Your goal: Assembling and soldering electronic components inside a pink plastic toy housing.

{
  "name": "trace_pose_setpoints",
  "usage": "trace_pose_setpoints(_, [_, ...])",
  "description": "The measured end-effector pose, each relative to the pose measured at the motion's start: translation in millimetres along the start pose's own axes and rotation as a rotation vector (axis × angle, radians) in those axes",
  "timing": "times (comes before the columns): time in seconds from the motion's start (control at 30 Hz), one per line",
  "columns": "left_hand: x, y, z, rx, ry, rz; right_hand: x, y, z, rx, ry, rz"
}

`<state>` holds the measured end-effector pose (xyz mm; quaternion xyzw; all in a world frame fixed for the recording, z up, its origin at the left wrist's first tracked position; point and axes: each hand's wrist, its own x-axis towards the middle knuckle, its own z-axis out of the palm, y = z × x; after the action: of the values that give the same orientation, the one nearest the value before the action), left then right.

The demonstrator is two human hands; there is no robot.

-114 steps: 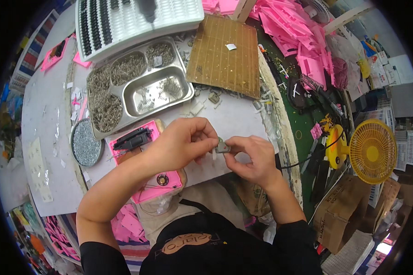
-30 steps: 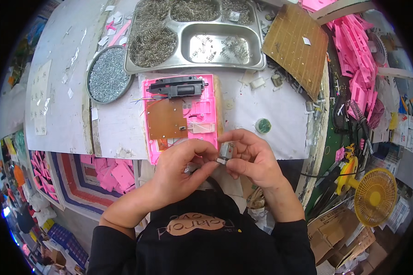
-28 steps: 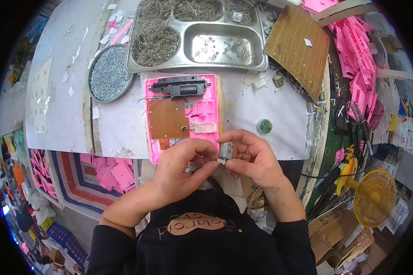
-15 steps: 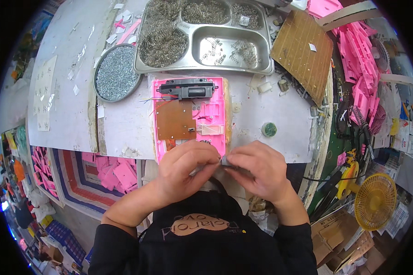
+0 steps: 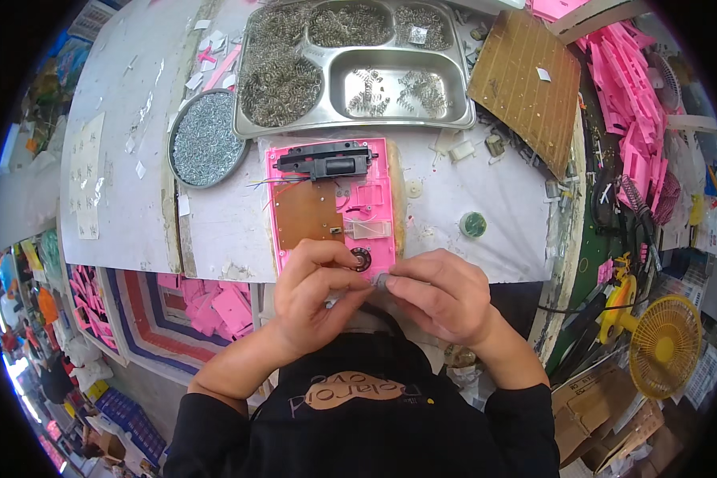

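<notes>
At the near edge of the table (image 5: 446, 199), just in front of the pink case (image 5: 384, 209), the two hands meet around a small grey part (image 5: 381, 281). The step in hand looks like fine fingertip work on that part, above the lap and outside the case.

The right hand (image 5: 444, 295) pinches it: thumb and index are drawn close together on it, the other fingers folded in behind. The left hand (image 5: 317, 291) is curled, with a narrow gap between thumb and fingers; its tips are at the left side of the part, but whether they grip it, or some tiny piece hidden there, I cannot tell. The part is mostly covered, so its shape is unclear too.

The next move probably calls for a steady right pinch and a small, exact motion of the left fingertips, since so little of the part is free to hold.

The case lies open just beyond the hands, with a black unit (image 5: 327, 164) along its far end, a brown board (image 5: 304, 213) at left and a dark disc (image 5: 361, 259) near the left fingers. Farther off is a steel tray (image 5: 358, 127) of springs (image 5: 283, 89); a green jar (image 5: 473, 225) stands to the right.
</notes>
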<state>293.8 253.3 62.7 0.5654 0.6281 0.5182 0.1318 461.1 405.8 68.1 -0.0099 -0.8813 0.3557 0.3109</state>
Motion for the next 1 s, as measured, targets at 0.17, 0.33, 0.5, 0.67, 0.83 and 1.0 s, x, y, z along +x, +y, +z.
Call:
trace_pose_setpoints(0.17, [12, -4, -12, -0.123, 0.005, -0.077, -2, 3, 2, 0.018, 0.05, 0.06])
trace_pose_setpoints(0.33, [50, -15, -17, 0.278, -0.103, -0.11, -5, 8, -7, -0.04, 0.136, 0.133])
trace_pose_setpoints(0.5, [48, -24, -10, 0.524, -0.226, 0.186, -6, 14, -13, -0.036, 0.206, 0.209])
trace_pose_setpoints(0.67, [21, -31, -30, 0.473, -0.213, 0.16, 18, 24, 0, -0.022, 0.111, 0.415])
trace_pose_setpoints(0.83, [25, -26, -51, 0.267, -0.233, 0.041, 41, 51, 18, -0.168, 0.01, 0.239])
trace_pose_setpoints(1.0, [36, -51, -54, 0.636, 0.129, -0.082, 43, 53, 23, -0.154, -0.039, 0.364])
